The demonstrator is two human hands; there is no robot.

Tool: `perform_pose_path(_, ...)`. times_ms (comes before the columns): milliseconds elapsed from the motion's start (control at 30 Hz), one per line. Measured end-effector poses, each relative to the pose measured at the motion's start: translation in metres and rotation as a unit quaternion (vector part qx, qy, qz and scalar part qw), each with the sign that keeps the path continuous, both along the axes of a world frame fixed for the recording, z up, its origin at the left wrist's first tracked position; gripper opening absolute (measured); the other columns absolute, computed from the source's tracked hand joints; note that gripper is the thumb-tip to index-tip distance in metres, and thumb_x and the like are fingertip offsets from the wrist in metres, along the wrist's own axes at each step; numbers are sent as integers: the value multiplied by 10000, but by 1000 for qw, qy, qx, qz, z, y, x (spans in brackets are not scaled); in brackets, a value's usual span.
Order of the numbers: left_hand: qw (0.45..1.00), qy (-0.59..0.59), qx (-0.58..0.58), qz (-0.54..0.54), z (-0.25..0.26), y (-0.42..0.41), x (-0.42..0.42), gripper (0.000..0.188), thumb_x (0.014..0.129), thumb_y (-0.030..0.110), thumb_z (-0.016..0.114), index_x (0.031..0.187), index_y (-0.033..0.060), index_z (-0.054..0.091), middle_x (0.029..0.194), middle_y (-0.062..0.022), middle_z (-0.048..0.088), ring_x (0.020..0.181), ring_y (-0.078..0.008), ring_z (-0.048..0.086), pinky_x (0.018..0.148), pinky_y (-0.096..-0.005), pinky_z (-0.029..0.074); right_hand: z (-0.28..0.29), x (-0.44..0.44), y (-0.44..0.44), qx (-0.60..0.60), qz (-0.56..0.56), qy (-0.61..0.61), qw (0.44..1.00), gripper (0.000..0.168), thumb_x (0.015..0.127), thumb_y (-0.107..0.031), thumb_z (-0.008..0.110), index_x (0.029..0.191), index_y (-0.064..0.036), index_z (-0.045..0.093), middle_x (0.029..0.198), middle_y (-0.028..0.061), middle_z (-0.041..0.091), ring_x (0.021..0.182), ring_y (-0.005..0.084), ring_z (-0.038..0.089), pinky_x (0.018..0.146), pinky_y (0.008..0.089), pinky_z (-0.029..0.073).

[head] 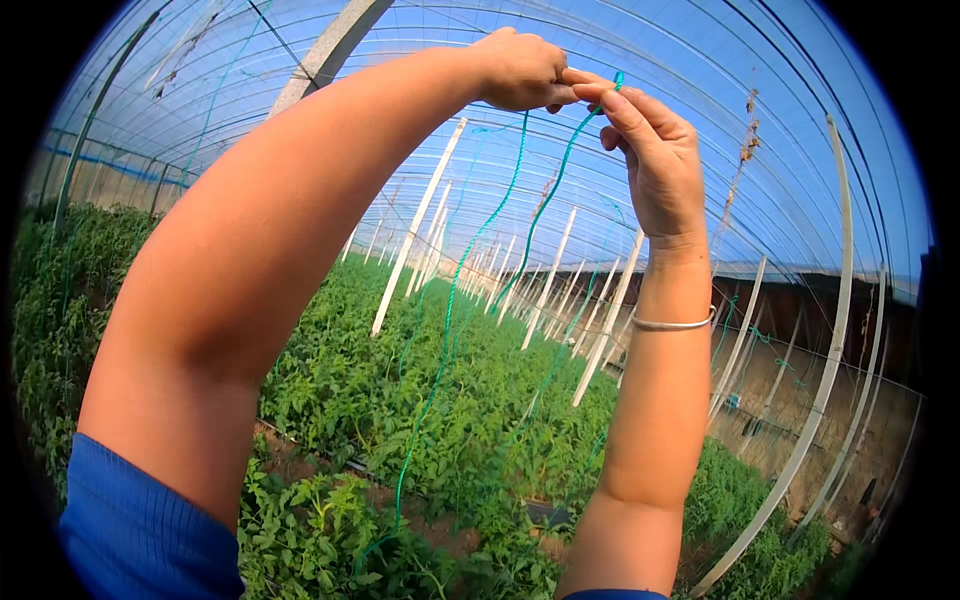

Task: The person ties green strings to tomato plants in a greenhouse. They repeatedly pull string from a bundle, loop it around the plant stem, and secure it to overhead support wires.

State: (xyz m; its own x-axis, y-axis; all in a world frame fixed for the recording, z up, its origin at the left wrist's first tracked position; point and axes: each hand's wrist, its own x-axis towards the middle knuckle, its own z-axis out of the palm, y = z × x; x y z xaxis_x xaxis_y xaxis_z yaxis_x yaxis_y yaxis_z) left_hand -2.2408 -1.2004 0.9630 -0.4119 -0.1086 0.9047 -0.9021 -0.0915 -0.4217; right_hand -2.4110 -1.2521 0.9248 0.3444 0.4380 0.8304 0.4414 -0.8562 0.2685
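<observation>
Both my arms are raised, and the hands meet high in the view. My left hand is curled, with its fingertips against the fingers of the other hand. One strand of green twine hangs from beneath it, down to the tomato-like plants. My right hand pinches the twine between thumb and fingers, and a short loop or end stands up above the fingertips. A second strand drops from this pinch behind the first. What lies inside the left fist is hidden.
Pale posts stand in rows among the plants, under a clear film roof on curved ribs. A thick concrete post leans at upper left. Close on the right rises a long pole, before an earthen wall.
</observation>
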Motion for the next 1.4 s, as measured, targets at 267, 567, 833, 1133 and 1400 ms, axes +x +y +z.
perform_pose_path(267,994,31,-10,-101,0,7,-11,468,868,441,430,777,50,671,752,-132,641,771,-283,603,736,-407,435,73,-7,-30,-314,-341,-260,847,185,769,-247,627,866,-107,700,815,102,664,738,254,589,697,359,475)
perform_pose_path(567,988,112,-32,-101,0,1,-13,393,813,447,526,811,92,695,757,-103,656,754,-244,622,756,-390,427,62,14,-18,-75,-426,-237,870,224,667,-201,612,845,-102,704,738,136,655,702,279,629,641,341,496)
perform_pose_path(833,991,103,-54,-67,-9,13,-21,405,812,444,522,791,77,692,753,-102,657,742,-252,621,774,-379,425,68,-16,1,139,-46,-69,987,184,711,-161,654,794,3,644,792,100,651,756,168,592,852,338,429)
perform_pose_path(1133,974,-33,-201,-97,-54,-27,12,326,857,255,537,663,4,609,912,-105,610,943,-257,538,802,-365,434,76,-31,-8,266,-85,-144,950,211,720,-87,617,564,-45,481,553,36,441,487,142,449,563,295,527)
perform_pose_path(1400,977,86,-138,-139,-163,-18,-3,363,857,182,552,552,-5,495,635,-111,509,744,-287,503,640,-383,418,74,-36,-26,89,-170,-166,967,144,674,-130,595,757,-16,622,769,102,586,663,187,553,730,353,483)
